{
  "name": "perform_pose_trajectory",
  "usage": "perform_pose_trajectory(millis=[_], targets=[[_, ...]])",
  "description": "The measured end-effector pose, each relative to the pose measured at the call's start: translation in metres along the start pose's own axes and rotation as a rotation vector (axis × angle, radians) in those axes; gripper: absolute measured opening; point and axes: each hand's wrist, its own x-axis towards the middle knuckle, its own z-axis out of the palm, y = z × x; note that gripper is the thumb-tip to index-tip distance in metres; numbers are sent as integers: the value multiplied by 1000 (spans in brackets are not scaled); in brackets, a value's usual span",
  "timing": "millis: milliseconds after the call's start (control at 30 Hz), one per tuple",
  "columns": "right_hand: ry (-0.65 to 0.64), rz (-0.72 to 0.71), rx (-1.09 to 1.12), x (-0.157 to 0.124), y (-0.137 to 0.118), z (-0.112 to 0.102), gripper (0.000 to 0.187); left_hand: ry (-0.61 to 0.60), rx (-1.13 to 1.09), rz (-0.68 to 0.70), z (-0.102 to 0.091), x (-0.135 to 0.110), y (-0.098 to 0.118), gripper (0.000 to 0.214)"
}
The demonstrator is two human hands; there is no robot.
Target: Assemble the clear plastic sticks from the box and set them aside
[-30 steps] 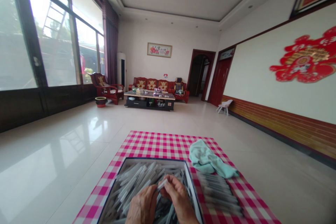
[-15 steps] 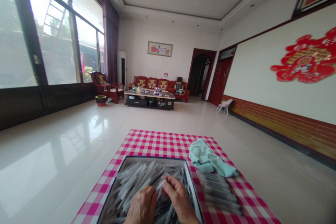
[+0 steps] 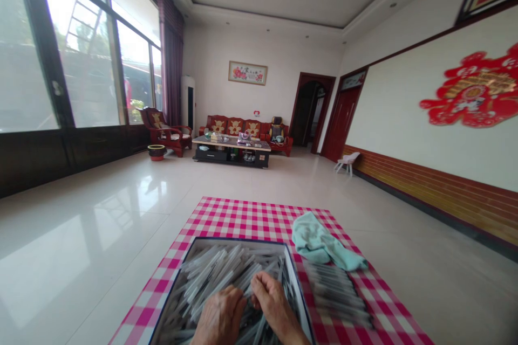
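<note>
A shallow dark-rimmed box (image 3: 290, 259) holds a heap of translucent pen tubes (image 3: 214, 269), some with dark parts inside. Above the heap, my left hand (image 3: 222, 314) is closed, thumb against the curled fingers. My right hand (image 3: 275, 304) faces it, with thumb and forefinger pinched together. A short bit of a whitish translucent pen tube (image 3: 247, 293) shows between the two hands; the fingers hide most of it. Right of the box, a row of similar pens (image 3: 338, 294) with dark ends lies side by side, somewhat blurred.
The table has a pink-and-white checked cloth (image 3: 246, 214). A crumpled mint-green cloth (image 3: 319, 240) lies beyond the row of pens. Farther off stand a low coffee table (image 3: 230, 153), a wooden sofa, an armchair (image 3: 170, 135) and a small stool (image 3: 347, 163) on a tiled floor.
My hands stay over the box, and their fingertips have drawn slightly apart. The whitish tube, more visible before in my right fingertips, is now mostly covered. The view has shifted slightly.
</note>
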Motion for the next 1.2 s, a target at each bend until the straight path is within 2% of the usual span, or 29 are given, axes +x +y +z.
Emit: perform_pose_trajectory(millis=[200, 367, 633, 967, 1200], targets=[[-16, -35, -133, -2, 2, 1, 35, -48, -14, 4, 0, -1, 2, 31], [-30, -1, -137, 1, 9, 2, 39, -72, -14, -7, -3, -1, 3, 32], [-27, 52, -1, 5, 24, 5, 35, -47, 110, 59, -1, -2, 2, 31], [20, 111, 58, 3, 16, 12, 32, 32, 289, 171, 5, -2, -3, 27], [42, 168, 70, 4, 15, 16, 30, 79, 303, 188, 4, -2, -1, 24]])
